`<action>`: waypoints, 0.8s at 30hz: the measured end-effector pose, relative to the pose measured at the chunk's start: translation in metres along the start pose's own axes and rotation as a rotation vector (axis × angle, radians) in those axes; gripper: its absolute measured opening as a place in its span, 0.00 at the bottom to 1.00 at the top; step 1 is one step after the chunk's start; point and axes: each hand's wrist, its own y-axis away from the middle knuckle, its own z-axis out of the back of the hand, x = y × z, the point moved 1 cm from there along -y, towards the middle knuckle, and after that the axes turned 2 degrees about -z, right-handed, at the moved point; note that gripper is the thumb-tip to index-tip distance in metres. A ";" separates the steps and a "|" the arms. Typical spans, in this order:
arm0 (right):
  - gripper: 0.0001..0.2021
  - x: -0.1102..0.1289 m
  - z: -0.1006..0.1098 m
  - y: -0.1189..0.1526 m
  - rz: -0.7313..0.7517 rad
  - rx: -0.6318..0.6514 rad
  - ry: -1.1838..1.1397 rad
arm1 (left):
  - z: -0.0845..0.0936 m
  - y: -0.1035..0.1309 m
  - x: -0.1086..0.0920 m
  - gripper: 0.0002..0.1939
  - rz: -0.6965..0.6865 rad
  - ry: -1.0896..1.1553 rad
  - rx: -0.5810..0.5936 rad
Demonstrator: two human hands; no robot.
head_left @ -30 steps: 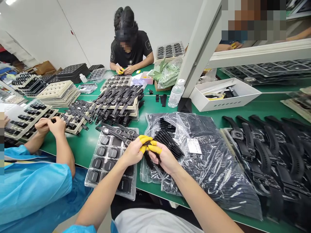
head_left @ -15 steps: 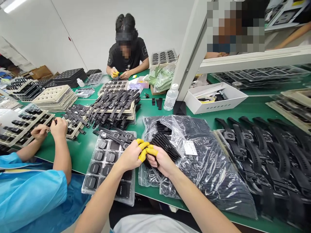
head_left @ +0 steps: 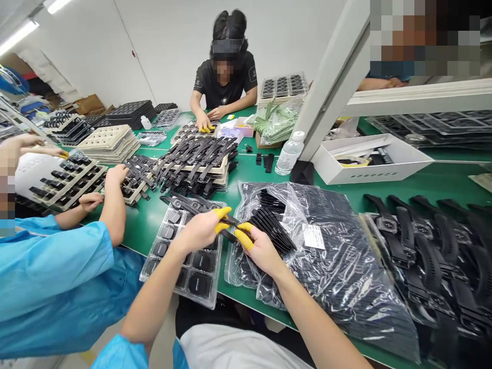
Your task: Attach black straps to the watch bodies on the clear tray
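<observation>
Between my two hands is a black watch with its strap point(head_left: 229, 220), partly hidden by the fingers. My left hand point(head_left: 203, 228) pinches one side of it with yellow-covered fingertips, above a clear tray point(head_left: 212, 302) of black square pieces. On the other side my right hand point(head_left: 259, 246) grips it with yellow-covered fingers, beside an open plastic bag point(head_left: 346, 261) holding many thin black pieces. Several strapped watches point(head_left: 188, 204) lie across the tray's far end.
Stacked trays with black straps point(head_left: 196, 159) stand beyond the tray. A bottle point(head_left: 290, 154) and a white box point(head_left: 371, 171) stand behind the bag. More watches point(head_left: 423, 230) lie at right. A person in blue sits at left; another faces me across the table.
The view has shifted left. My hands have drawn slightly apart, and a black piece now shows between them. The person opposite has reached down to a tray.
</observation>
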 end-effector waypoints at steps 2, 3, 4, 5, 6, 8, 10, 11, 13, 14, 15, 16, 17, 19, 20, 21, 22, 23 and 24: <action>0.15 -0.001 0.001 0.001 0.058 0.029 0.186 | 0.022 0.007 0.009 0.20 0.040 -0.122 0.078; 0.14 -0.001 0.001 0.001 0.075 0.041 0.260 | 0.032 0.012 0.014 0.19 0.060 -0.192 0.124; 0.14 0.000 0.001 0.002 0.085 0.053 0.315 | 0.041 0.016 0.018 0.17 0.079 -0.263 0.164; 0.13 0.000 0.000 0.002 0.096 0.066 0.353 | 0.050 0.021 0.022 0.16 0.091 -0.323 0.195; 0.13 0.000 -0.001 0.003 0.112 0.078 0.376 | 0.057 0.025 0.025 0.15 0.093 -0.366 0.217; 0.12 0.000 -0.005 0.004 0.145 0.101 0.398 | 0.067 0.032 0.032 0.15 0.087 -0.383 0.227; 0.12 -0.001 -0.007 0.004 0.155 0.113 0.416 | 0.072 0.036 0.041 0.14 0.101 -0.324 0.216; 0.12 -0.002 -0.008 0.004 0.150 0.112 0.423 | 0.074 0.037 0.047 0.14 0.131 -0.274 0.219; 0.12 -0.004 -0.009 0.004 0.138 0.102 0.426 | 0.075 0.037 0.060 0.11 0.213 -0.168 0.267; 0.11 -0.005 -0.009 0.004 0.138 0.099 0.424 | 0.074 0.037 0.068 0.10 0.249 -0.126 0.305; 0.11 -0.005 -0.009 0.004 0.140 0.099 0.425 | 0.073 0.036 0.076 0.09 0.278 -0.099 0.341; 0.10 -0.006 -0.009 0.003 0.141 0.101 0.429 | 0.072 0.034 0.083 0.08 0.300 -0.089 0.367; 0.10 -0.006 -0.008 0.003 0.142 0.106 0.436 | 0.070 0.033 0.089 0.08 0.317 -0.096 0.379; 0.10 -0.005 -0.008 0.003 0.143 0.115 0.449 | 0.067 0.030 0.099 0.08 0.347 -0.133 0.365; 0.11 -0.005 -0.008 0.003 0.143 0.116 0.453 | 0.065 0.028 0.103 0.08 0.363 -0.159 0.350; 0.11 -0.005 -0.008 0.002 0.144 0.115 0.455 | 0.064 0.026 0.106 0.07 0.377 -0.188 0.333; 0.11 -0.005 -0.009 0.002 0.146 0.114 0.454 | 0.062 0.025 0.108 0.07 0.387 -0.218 0.316; 0.11 -0.004 -0.009 0.002 0.149 0.112 0.450 | 0.061 0.024 0.109 0.05 0.393 -0.248 0.300; 0.11 -0.004 -0.009 0.002 0.151 0.108 0.442 | 0.061 0.023 0.110 0.04 0.393 -0.278 0.283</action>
